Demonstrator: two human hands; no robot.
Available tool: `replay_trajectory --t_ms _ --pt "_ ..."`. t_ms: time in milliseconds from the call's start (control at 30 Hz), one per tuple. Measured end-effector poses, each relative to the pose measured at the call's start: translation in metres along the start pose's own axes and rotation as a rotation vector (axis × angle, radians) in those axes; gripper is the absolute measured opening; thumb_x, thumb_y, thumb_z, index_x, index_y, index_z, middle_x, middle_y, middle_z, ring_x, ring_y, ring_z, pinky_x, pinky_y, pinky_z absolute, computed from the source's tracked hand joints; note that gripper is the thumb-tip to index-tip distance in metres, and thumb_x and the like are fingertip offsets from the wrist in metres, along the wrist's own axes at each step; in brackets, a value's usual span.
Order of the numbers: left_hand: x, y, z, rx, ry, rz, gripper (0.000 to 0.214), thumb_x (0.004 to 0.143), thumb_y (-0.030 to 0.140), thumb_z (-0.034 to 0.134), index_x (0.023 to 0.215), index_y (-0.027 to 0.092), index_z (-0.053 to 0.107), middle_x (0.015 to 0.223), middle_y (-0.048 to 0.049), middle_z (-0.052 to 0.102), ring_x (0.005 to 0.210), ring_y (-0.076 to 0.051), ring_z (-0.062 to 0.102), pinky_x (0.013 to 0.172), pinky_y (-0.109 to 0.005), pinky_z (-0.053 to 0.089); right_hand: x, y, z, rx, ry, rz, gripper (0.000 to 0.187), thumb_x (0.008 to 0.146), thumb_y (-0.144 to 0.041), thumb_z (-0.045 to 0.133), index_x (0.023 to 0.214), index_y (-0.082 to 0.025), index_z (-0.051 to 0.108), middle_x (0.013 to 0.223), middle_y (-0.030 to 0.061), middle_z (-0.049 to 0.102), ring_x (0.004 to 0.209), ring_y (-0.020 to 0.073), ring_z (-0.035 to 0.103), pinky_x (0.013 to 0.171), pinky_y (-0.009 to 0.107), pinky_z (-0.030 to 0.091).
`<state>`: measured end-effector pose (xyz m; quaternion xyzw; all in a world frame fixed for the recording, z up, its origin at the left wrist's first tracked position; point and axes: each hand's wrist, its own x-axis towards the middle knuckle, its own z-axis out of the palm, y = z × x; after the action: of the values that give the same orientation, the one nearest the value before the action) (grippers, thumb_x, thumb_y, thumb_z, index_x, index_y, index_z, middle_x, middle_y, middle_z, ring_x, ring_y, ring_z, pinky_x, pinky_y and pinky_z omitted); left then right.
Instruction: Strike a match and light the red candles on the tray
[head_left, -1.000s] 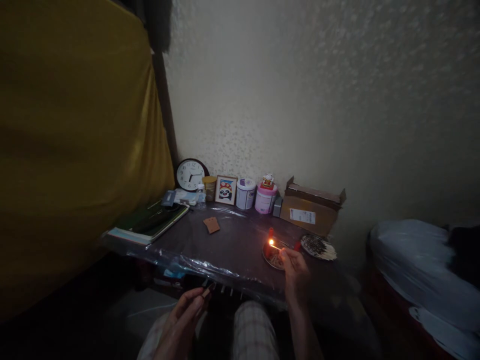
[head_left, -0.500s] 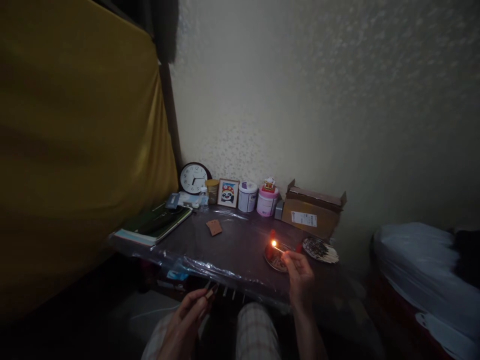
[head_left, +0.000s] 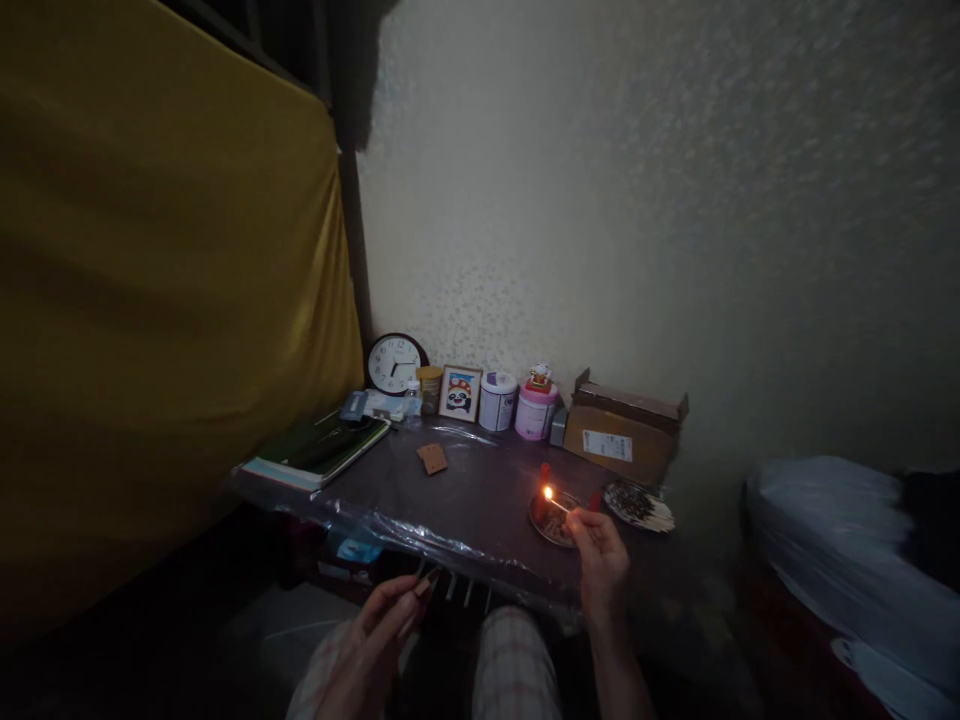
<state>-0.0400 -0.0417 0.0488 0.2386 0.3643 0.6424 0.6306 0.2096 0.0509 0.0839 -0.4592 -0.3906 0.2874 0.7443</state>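
right hand (head_left: 600, 555) pinches a lit match (head_left: 556, 501), its flame beside the red candle (head_left: 544, 477) above a small dish (head_left: 551, 520) on the table (head_left: 465, 495); left hand (head_left: 375, 640) grips a matchbox (head_left: 421, 585) below the table's edge; clock (head_left: 394, 362) at the wall.

Wall clock (head_left: 395, 362) (leaning), cardboard box (head_left: 624, 430)

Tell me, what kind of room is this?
Probably a small, dim bedroom at home. A low table against the wall holds a clock, a little framed picture and tubs, and bedding lies beside it. The right hand holds a lit match.
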Motion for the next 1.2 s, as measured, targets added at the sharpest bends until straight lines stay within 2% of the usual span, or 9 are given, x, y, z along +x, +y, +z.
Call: replay_trajectory --t_ms 300,567,700,867,1100,1200 --pt "-0.011 0.003 0.001 -0.010 -0.040 -0.016 0.026 0.073 0.033 0.070 0.095 0.021 0.066 0.102 -0.0060 0.072 0.107 -0.023 0.060 0.090 -0.029 0.045 -0.007 -0.008 -0.002 -0.026 -0.043 0.015 0.023 0.059 -0.034 0.073 0.072 -0.016 0.064 0.071 0.0018 0.066 0.066 0.0145 0.060 0.063 0.026 0.049" --pt "-0.013 -0.001 -0.005 0.009 -0.061 -0.018 0.023 0.077 0.032 0.066 0.096 0.020 0.063 0.101 -0.0056 0.073 0.107 -0.020 0.060 0.096 -0.029 0.040 -0.010 -0.013 -0.003 -0.076 -0.070 0.032 0.025 0.061 -0.037 0.071 0.073 -0.016 0.066 0.069 0.0018 0.067 0.063 0.0156 0.062 0.062 0.027 0.051" --pt "-0.015 0.001 -0.004 0.013 -0.055 -0.017 0.024 0.076 0.034 0.067 0.094 0.019 0.064 0.100 -0.0072 0.072 0.105 -0.022 0.061 0.093 -0.032 0.042 -0.009 -0.011 -0.004 -0.117 -0.068 0.030 0.026 0.063 -0.039 0.071 0.076 -0.016 0.067 0.070 0.0021 0.067 0.065 0.0163 0.062 0.063 0.027 0.050" --pt "-0.014 0.002 0.000 0.017 -0.020 -0.039 0.026 0.071 0.035 0.072 0.092 0.020 0.065 0.098 -0.0063 0.073 0.103 -0.021 0.061 0.091 -0.028 0.042 -0.005 -0.005 -0.005 -0.152 -0.060 0.024 0.027 0.064 -0.042 0.069 0.074 -0.016 0.067 0.069 0.0017 0.067 0.063 0.0158 0.061 0.062 0.027 0.050" --pt "-0.012 0.001 0.001 0.039 -0.027 -0.068 0.026 0.072 0.034 0.070 0.094 0.021 0.065 0.100 -0.0056 0.071 0.108 -0.022 0.057 0.100 -0.034 0.035 0.004 0.002 -0.005 -0.178 -0.058 0.016 0.031 0.063 -0.045 0.068 0.072 -0.016 0.067 0.066 0.0020 0.066 0.060 0.0155 0.059 0.059 0.027 0.049" --pt "-0.015 0.007 0.006 0.021 0.020 -0.089 0.031 0.063 0.036 0.076 0.089 0.020 0.068 0.095 -0.0057 0.072 0.106 -0.023 0.058 0.099 -0.034 0.036 0.009 0.007 -0.004 -0.188 -0.049 0.024 0.031 0.062 -0.045 0.068 0.071 -0.015 0.067 0.063 0.0017 0.065 0.058 0.0149 0.058 0.057 0.026 0.048"
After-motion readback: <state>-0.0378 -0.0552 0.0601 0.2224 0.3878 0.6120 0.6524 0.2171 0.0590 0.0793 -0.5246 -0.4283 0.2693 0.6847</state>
